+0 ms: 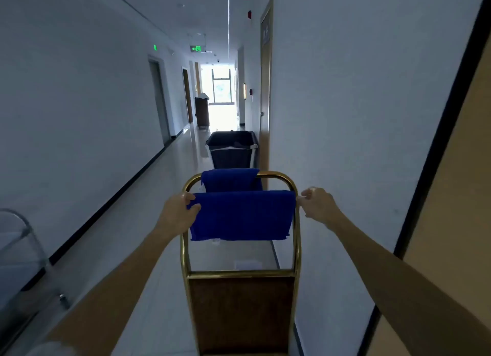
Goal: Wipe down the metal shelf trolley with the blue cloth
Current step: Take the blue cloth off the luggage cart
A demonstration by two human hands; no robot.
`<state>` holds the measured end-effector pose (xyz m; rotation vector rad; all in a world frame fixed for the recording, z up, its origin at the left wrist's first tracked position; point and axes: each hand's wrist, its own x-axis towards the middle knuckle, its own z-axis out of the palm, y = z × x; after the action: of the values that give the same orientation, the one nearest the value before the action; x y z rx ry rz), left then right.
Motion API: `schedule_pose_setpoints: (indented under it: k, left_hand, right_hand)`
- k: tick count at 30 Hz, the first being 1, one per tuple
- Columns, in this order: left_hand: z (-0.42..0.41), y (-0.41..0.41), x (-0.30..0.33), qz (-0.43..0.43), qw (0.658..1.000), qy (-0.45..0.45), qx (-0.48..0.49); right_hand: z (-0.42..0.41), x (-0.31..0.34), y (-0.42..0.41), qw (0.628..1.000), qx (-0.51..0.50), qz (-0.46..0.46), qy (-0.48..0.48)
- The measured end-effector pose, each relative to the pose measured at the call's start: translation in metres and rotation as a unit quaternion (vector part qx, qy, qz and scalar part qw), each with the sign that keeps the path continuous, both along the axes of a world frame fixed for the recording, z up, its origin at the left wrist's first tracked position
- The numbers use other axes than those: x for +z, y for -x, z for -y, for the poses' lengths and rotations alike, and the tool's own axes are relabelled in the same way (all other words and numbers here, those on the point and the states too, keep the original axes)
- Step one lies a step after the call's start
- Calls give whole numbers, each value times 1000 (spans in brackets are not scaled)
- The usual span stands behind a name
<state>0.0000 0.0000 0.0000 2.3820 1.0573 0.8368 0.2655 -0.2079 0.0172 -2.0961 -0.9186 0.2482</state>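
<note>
Two hands hold one blue cloth (241, 216) stretched between them over the near end of a gold-coloured metal trolley (240, 273). Far left, a second, silvery metal trolley (22, 233) shows only its corner. The left hand (179, 213) pinches the cloth's left top corner between thumb and curled fingers. The cloth's long axis runs side to side, its top edge level with the trolley's rail and the rest hanging down in front. Another blue cloth (229, 180) drapes the far rail (276, 175). The right hand (317, 203) pinches the right corner, just beside the right post. Both hands look equally near the frame; wiping probably starts on the rail under the cloth.
</note>
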Motion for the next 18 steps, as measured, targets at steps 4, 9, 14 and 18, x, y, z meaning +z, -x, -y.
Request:
schedule_pose_setpoints:
  k: [4,9,14,18]
  left_hand:
    - [-20,-4,1,-40,999,13,22]
    - [-39,-10,1,-89,996,31,7]
    - [-46,-14,6,-17,997,68,19]
    - [-46,-17,9,-11,997,73,10]
  right_hand:
    - [-14,1,-10,999,13,-24,28]
    - [-30,1,-16,999,1,-42,23]
    - [-42,1,-11,998,0,-65,-23]
    - [-52,2,-4,1000,-8,-15,-23]
